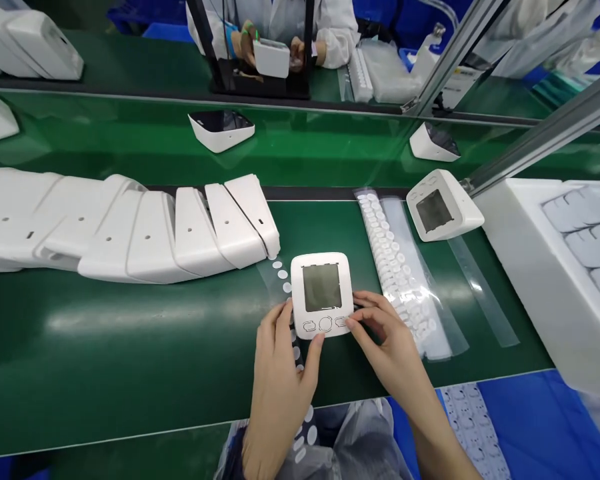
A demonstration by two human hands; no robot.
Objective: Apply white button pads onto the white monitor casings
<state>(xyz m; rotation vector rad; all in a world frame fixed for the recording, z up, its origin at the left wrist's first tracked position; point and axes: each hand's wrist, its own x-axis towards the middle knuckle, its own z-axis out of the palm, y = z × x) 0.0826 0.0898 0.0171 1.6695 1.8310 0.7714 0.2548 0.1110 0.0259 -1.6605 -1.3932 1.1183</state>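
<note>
A white blood pressure monitor [321, 327] with a grey screen and several buttons is held face up between my hands, over the green bench. My left hand [283, 390] grips its left side, thumb at the lower edge. The fingers of my right hand [387, 340] are closed on its lower right corner, thumb by the right button. Beneath the monitor runs a clear strip of round white stickers [283, 274]; part of it shows again below the bench edge. To the right of my right hand lies a clear bag of small white round parts [387, 250].
A row of white device housings [145, 227] leans along the left. Another monitor [435, 205] sits at right, near a white foam box [525, 267] and clear film [483, 293]. Several devices ride the green conveyor [320, 143]. Across it, a co-worker's hands [247, 47] hold a white device.
</note>
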